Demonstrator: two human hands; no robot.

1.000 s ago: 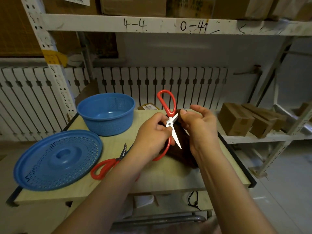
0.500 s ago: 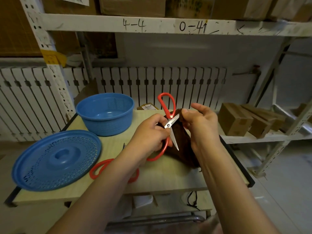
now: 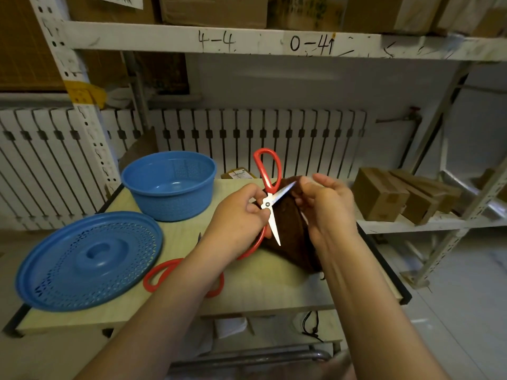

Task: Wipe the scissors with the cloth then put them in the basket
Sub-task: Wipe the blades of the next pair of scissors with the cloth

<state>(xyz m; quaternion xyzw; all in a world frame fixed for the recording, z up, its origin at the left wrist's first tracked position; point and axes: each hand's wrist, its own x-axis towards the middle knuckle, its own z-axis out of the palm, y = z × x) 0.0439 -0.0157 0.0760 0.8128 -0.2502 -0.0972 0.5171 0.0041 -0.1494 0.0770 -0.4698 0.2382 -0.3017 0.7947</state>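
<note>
1. Head view: the left hand [image 3: 241, 212] grips the red-handled scissors [image 3: 270, 198] near the pivot, fingers curled round them. The blades stand spread apart, likely so each can be wiped.
2. The right hand [image 3: 325, 208], at 3 o'clock from the scissors, pinches the dark brown cloth [image 3: 290, 231] over the upper blade's tip; the cloth trails onto the table [image 3: 274, 283].
3. The blue basket [image 3: 170, 187] waits at 9 o'clock, uncovered to receive them; its lid [image 3: 87, 259] lies nearer.
4. A second pair of scissors [image 3: 164, 272] rests under the left forearm.
</note>
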